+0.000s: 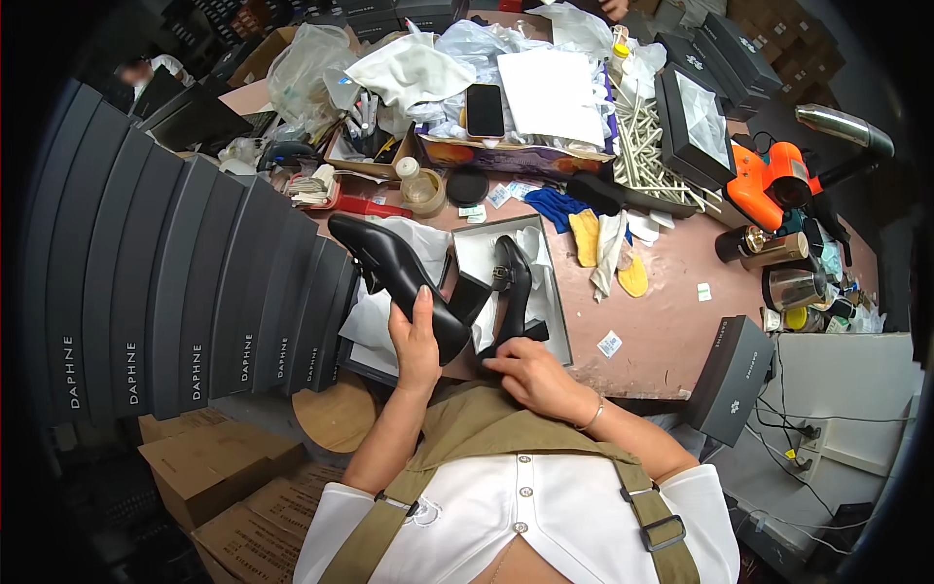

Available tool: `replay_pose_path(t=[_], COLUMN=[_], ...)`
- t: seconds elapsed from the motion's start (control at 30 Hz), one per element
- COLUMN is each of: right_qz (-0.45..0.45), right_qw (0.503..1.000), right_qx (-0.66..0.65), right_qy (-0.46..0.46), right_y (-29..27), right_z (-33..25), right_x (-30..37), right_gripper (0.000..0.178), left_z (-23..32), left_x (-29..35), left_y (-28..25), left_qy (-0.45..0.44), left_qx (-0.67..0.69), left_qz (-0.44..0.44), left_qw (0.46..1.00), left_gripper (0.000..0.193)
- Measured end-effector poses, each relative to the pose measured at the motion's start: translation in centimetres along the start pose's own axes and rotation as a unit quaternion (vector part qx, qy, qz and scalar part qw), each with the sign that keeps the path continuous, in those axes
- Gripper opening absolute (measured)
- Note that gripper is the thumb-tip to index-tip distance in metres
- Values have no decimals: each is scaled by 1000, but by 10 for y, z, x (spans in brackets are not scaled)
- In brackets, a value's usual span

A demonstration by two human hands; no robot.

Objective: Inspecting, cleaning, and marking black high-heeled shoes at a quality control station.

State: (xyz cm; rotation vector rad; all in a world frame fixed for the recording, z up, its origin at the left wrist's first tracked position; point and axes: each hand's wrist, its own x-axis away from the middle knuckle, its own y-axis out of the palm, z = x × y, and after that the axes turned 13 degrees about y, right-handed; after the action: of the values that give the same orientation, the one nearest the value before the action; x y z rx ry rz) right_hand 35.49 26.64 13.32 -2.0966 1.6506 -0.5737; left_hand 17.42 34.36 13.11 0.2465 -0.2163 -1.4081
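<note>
My left hand (415,348) is closed round a black high-heeled shoe (394,268), holding it tilted above an open shoebox, its block heel pointing to the right. A second black heeled shoe (518,287), with a buckled strap, lies lengthwise in the white-lined box (558,321). At the near end of that second shoe, my right hand (537,377) has its fingers curled onto it; the fingertips are partly hidden. White tissue paper (365,321) spreads under and to the left of the held shoe.
Dark shoeboxes (224,282) stack high on my left. At the back sit a phone (484,111), a tray of white sticks (650,146) and a cluttered carton. An orange heat gun (769,180) stands right; another shoebox (735,380) tilts at the table's near-right edge.
</note>
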Motion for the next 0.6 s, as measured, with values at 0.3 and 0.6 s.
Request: replay_pose_path(t=[0.3, 0.6], right_qz=[245, 286], right_qw=[942, 899], right_qx=[78, 25], right_qy=[214, 332], right_y=[-32, -56], right_z=[168, 227], right_x=[34, 38], right_gripper=[31, 25], left_z=[-10, -15], left_x=[-2, 16], left_y=[22, 29], left_qy=[17, -76], left_qx=[-26, -31], left_qz=[-6, -16], left_qw=[1000, 996], left_gripper=[24, 34])
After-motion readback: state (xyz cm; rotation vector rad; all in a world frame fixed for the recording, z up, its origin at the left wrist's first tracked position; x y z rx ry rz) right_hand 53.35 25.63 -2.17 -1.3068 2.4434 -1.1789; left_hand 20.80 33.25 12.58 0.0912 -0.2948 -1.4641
